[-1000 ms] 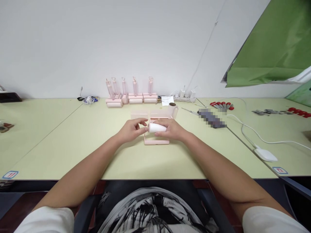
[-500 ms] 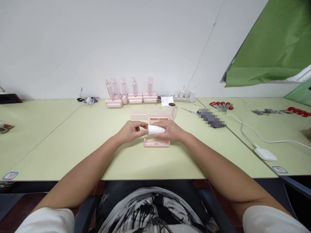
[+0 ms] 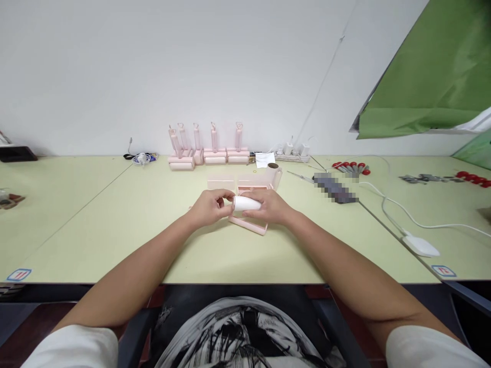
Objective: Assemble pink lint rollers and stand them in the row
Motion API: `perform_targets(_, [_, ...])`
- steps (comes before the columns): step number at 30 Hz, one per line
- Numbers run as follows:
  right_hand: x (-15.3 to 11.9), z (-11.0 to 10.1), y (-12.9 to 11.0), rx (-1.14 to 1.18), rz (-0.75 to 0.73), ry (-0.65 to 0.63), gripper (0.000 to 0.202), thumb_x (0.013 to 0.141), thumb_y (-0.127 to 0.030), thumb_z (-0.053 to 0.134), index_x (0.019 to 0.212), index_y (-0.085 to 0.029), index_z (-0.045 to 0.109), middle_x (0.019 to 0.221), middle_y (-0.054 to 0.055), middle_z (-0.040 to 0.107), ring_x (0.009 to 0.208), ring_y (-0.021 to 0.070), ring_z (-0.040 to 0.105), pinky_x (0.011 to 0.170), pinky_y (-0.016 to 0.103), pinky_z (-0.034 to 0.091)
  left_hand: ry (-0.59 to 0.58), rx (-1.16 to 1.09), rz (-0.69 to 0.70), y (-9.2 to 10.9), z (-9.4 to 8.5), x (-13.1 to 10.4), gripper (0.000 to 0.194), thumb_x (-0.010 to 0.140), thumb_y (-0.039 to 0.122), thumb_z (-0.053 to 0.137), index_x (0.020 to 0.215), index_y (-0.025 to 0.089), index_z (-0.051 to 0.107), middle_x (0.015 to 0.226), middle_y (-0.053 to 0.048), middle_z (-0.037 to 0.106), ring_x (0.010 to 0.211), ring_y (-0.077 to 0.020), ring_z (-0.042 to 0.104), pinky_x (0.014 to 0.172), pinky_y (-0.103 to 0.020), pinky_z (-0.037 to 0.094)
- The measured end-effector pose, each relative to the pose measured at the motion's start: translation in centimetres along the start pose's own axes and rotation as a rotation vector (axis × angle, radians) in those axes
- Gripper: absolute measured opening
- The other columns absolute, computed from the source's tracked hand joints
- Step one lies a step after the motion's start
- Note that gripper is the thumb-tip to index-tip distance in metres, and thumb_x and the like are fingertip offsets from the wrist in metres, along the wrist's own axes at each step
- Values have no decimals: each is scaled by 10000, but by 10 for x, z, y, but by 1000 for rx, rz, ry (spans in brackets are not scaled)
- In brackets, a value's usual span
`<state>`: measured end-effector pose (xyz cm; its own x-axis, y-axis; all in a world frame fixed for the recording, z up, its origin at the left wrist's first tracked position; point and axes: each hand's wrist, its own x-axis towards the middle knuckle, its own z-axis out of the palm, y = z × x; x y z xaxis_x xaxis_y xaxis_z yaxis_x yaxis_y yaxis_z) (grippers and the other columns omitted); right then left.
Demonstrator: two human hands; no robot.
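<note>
A white sticky-paper lint roller roll [image 3: 246, 203] lies level between my two hands above the table. My right hand [image 3: 270, 205] is wrapped round its right part, thumb below and fingers over the top. At the roll's left end, my left hand [image 3: 212, 207] pinches the rim with thumb and forefinger. Just beneath the roll a pink lint roller casing half [image 3: 249, 225] lies at a slant on the table. Behind my right hand, another pink casing part [image 3: 253, 189] is partly hidden by the fingers.
Several finished pink lint rollers [image 3: 215, 156] stand along the wall. Translucent pink covers [image 3: 221, 181] and a roll with a brown core [image 3: 272, 166] lie beyond my hands. To the right are a blurred dark object [image 3: 333, 188], red-handled items [image 3: 351, 167] and a white charger [image 3: 421, 244] with its cable.
The pink casing half under the roll has turned, its right end now nearer to me. My hands keep hold of the roll in almost the same place.
</note>
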<state>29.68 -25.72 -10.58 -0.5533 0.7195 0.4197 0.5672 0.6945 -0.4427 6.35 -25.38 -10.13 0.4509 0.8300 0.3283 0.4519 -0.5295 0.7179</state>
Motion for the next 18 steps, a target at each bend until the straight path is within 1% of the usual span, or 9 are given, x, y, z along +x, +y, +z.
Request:
perform_targets(2, [1,1,0,25,43,41,391,777,-394,743,1141,-255,717,1108,49,738,991,263,676,814,340,498,67,-5,-1,-1,1,1,249,741,300,612,937,179,707,740,7,662,603,-102,529,566,-219,431])
perform_targets(4, [1,3,1,73,79,77,416,774,-395,749,1164,-254,712,1134,50,733,1001,264,680,813,340,510,103,-15,-2,-3,2,1,221,746,290,604,916,178,690,728,10,657,610,-103,540,574,-220,443])
perform_targets(8, [1,4,1,124,93,90,425,786,-415,742,1173,-241,712,1126,53,737,977,261,689,810,345,521,84,-31,25,-5,6,2,183,733,280,645,890,188,635,784,8,651,669,-110,587,587,-216,462])
perform_targets(12, [1,4,3,114,66,79,413,793,-425,734,1165,-249,717,1137,51,734,1016,266,682,830,346,522,71,-84,61,-7,8,2,236,766,384,683,879,188,618,961,-32,669,737,-118,624,587,-218,474])
perform_targets(13, [1,4,3,109,53,74,417,791,-429,735,1167,-250,717,1140,52,733,1029,268,680,840,347,522,55,-106,60,-7,6,2,253,771,406,688,874,185,621,972,-38,672,739,-119,626,588,-219,473])
perform_targets(14, [1,4,4,104,39,69,421,788,-433,737,1167,-250,718,1141,52,733,1041,271,677,849,347,520,31,-128,47,-8,5,2,270,774,424,694,875,183,625,938,-38,679,725,-120,626,588,-220,471])
perform_targets(17, [1,2,7,97,7,50,437,782,-446,741,1172,-251,719,1141,49,734,1064,277,671,869,350,516,-45,-185,-38,-9,0,2,333,759,465,718,904,176,640,709,-6,658,614,-119,604,558,-226,459])
perform_targets(18, [0,2,7,99,4,44,443,780,-448,742,1177,-253,716,1143,47,733,1068,278,670,872,351,514,-56,-205,-60,-9,-2,2,350,751,471,723,915,173,640,690,-4,656,584,-116,595,545,-228,458])
